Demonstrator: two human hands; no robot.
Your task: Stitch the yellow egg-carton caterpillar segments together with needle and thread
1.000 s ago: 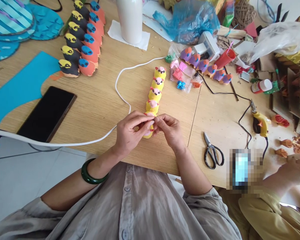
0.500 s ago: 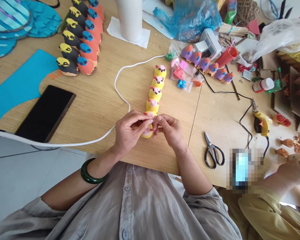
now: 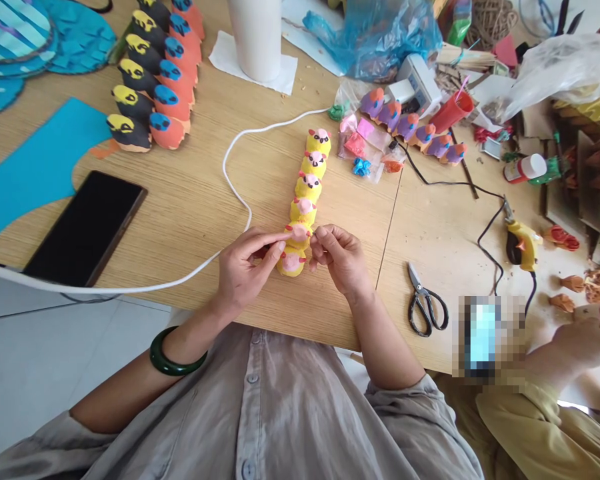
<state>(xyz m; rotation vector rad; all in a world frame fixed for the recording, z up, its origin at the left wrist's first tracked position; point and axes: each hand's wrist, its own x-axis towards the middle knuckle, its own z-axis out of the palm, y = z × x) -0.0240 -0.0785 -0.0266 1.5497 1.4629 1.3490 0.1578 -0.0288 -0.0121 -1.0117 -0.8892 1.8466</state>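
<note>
A strip of yellow painted bumps (image 3: 303, 209), like a cut egg carton, lies lengthwise in front of me. Each bump carries a pink patch with small red side pieces; the three farthest also have black eye marks. Beside the near end, on its left, is my left hand (image 3: 247, 267), index finger stretched to the second-nearest bump and thumb close under it. Whatever sits between those fingertips is hidden. To the right of the same bump, my right hand (image 3: 344, 259) pinches thumb against index finger; what it holds is too small to make out.
Scissors (image 3: 426, 301) and a yellow glue gun (image 3: 522, 241) lie on the right. Bagged coloured clay (image 3: 356, 143) and a purple-orange strip (image 3: 407, 127) are beyond. Left are a black phone (image 3: 87, 227), a white cable (image 3: 225, 163) and black and orange strips (image 3: 167, 97). Another person's hand (image 3: 587, 340) is at far right.
My hands have come apart from their meeting point over the strip. The left moved left and slightly down, uncovering the two nearest bumps; the right stayed nearly in place.
</note>
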